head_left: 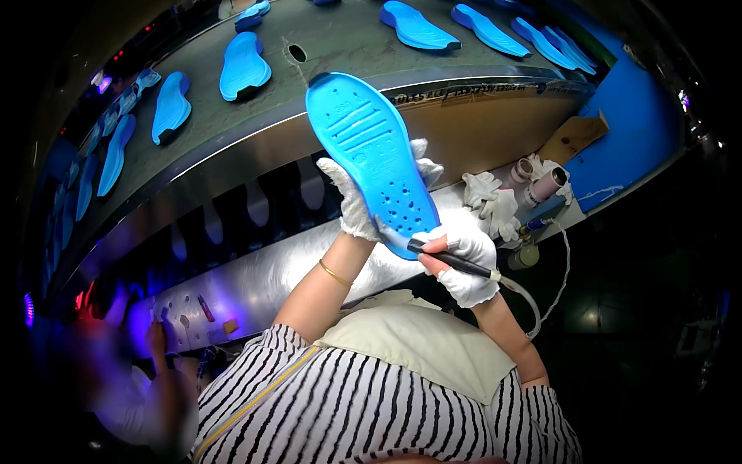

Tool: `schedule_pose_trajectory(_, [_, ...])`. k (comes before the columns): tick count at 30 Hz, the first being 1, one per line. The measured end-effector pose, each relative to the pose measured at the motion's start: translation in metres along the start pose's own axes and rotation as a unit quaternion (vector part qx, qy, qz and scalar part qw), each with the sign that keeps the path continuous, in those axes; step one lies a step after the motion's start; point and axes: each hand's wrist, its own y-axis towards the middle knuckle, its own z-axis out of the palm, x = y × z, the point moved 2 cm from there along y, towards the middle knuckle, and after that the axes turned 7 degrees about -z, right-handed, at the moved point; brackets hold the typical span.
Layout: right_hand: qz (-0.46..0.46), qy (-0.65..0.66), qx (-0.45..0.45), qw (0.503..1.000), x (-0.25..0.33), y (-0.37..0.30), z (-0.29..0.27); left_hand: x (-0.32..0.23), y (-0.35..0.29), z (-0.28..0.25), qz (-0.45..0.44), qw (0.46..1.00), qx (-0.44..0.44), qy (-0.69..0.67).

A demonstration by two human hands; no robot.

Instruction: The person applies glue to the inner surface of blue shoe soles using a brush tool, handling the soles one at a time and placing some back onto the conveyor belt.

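Note:
My left hand [355, 205], in a white glove, is closed around a bright blue shoe sole [371, 155], with fingers showing at both of its edges. The sole is tilted up, its patterned face toward me, with small holes in the lower part and a dark tip at the top. My right hand [468, 267], in a white glove with bare thumb and fingertips, grips a black pen-like tool [460, 263]. The tool's front end lies at the sole's lower edge; its exact tip is hard to make out. A pale tube [525, 298] runs from its back end.
A dark green belt [193, 147] beyond a metal edge carries several blue soles [246, 66]. A metal shelf [270, 263] lies below. On the right are white gloves [495, 205], a bottle [547, 184] and cardboard [576, 139]. A co-worker's hand [156, 336] is at far left.

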Motion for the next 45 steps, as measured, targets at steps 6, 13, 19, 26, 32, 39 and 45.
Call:
schedule_pose_trajectory(6, [0.188, 0.283, -0.132, 0.931, -0.018, -0.013, -0.011, -0.010, -0.001, 0.008, 0.022, 0.999, 0.040, 0.027])
schedule_pose_trajectory(13, [0.292, 0.418, -0.014, 0.860, -0.038, -0.026, -0.014, -0.015, 0.006, 0.014, -0.061, 0.988, 0.095, 0.109])
schedule_pose_trajectory(19, [0.142, 0.129, -0.049, 0.980, -0.021, -0.014, -0.021, -0.013, 0.006, 0.022, -0.089, 0.954, 0.039, 0.284])
schedule_pose_trajectory(26, [0.361, 0.214, 0.108, 0.901, -0.027, -0.013, -0.031, -0.021, 0.011, -0.006, -0.192, 0.877, -0.052, 0.438])
schedule_pose_trajectory(32, [0.172, 0.062, 0.098, 0.978, -0.021, -0.006, -0.025, -0.011, 0.019, 0.010, -0.266, 0.837, -0.164, 0.450])
schedule_pose_trajectory(39, [0.187, 0.084, 0.149, 0.967, -0.019, 0.002, -0.028, -0.010, 0.024, 0.016, -0.299, 0.786, -0.166, 0.516])
schedule_pose_trajectory(45, [0.092, -0.035, 0.120, 0.988, -0.021, 0.001, -0.022, -0.016, 0.029, 0.008, -0.324, 0.749, -0.184, 0.548])
